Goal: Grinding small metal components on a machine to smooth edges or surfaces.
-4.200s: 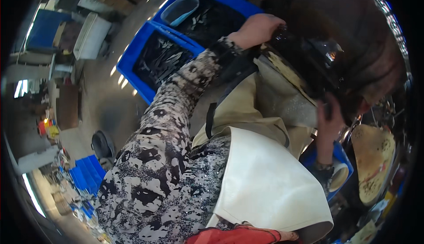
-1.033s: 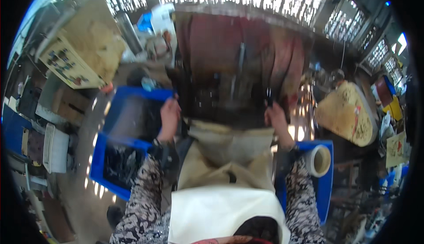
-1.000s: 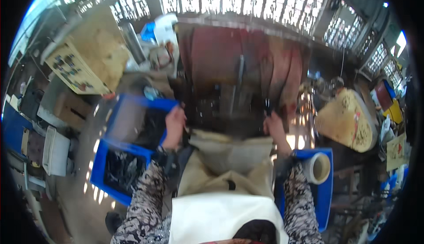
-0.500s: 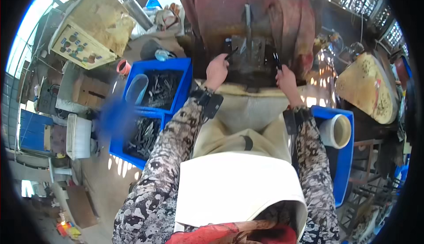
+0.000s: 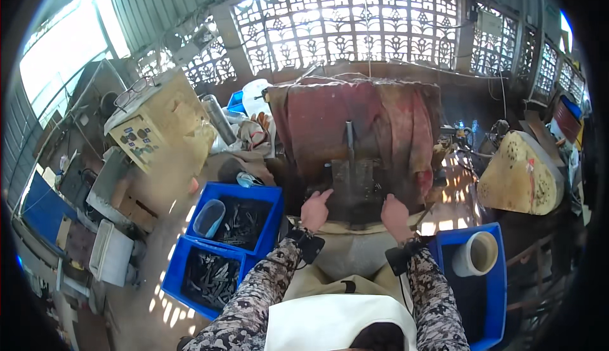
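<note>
My left hand (image 5: 315,210) is closed in front of the left side of a dark machine with a metal plate (image 5: 355,179) and an upright metal bar (image 5: 349,136). My right hand (image 5: 394,216) is closed at the right side of that plate, apart from the left. Whatever the fingers of each hand hold is lost against the dark background. A stained red cloth (image 5: 327,113) drapes over the machine, behind and beside the plate. A pale apron (image 5: 346,256) covers my lap below the hands.
To my left are two blue crates (image 5: 282,208) of dark slender metal-looking pieces, one with a clear scoop (image 5: 208,218). A blue crate (image 5: 502,287) with a white bucket (image 5: 474,254) stands right. Beyond are a yellowed box (image 5: 158,122), a wedge-shaped yellowish block (image 5: 523,174) and a lattice window (image 5: 346,24).
The view has tilted up, so the hands and machine sit lower and the lattice window shows. Dark slender pieces visible in both hands earlier can no longer be made out.
</note>
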The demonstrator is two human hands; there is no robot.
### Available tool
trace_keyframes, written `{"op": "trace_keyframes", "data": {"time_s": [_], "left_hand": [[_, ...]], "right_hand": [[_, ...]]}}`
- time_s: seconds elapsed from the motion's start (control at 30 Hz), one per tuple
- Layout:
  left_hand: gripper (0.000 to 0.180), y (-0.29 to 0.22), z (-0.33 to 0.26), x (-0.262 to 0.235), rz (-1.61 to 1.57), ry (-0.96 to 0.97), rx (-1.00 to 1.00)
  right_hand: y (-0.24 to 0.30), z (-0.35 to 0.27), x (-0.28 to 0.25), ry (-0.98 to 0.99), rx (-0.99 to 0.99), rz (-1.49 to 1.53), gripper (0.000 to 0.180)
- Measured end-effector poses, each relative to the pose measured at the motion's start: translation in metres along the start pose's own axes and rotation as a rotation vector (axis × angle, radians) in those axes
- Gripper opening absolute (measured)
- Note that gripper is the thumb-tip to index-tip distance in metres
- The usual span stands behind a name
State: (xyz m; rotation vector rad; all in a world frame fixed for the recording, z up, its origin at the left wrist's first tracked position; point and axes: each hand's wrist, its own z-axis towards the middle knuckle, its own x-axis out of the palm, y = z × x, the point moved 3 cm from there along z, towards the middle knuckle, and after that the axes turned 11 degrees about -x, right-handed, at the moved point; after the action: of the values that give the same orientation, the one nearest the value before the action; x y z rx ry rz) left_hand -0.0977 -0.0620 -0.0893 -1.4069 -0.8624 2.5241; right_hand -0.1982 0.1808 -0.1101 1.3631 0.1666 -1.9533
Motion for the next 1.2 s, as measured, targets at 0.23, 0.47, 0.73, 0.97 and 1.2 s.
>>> {"op": "trace_keyframes", "data": {"time_s": [0.23,0.47,0.73,0.97,1.2], "left_hand": [[0.026,0.003,0.020,0.010,0.038,0.099,-0.040],[0.021,-0.054,0.037,-0.089,-0.749,-0.129,-0.055],[0.021,-0.220,0.011,-0.315,-1.107,-0.541,0.676],[0.034,-0.250,-0.014,-0.335,-1.116,-0.348,0.759],[0.030,-0.264,-0.005,-0.302,-1.181,-0.258,0.729]], "right_hand": [[-0.018,0.017,0.007,-0.086,0.004,0.084,0.008],[0.032,0.024,-0.178,-0.462,0.315,1.308,0.011],[0.135,-0.017,-0.396,-0.908,-0.887,1.314,0.031],[0.151,-0.009,-0.405,-0.919,-0.734,1.554,0.016],[0.162,0.015,-0.397,-1.011,-0.596,1.416,0.017]]}}
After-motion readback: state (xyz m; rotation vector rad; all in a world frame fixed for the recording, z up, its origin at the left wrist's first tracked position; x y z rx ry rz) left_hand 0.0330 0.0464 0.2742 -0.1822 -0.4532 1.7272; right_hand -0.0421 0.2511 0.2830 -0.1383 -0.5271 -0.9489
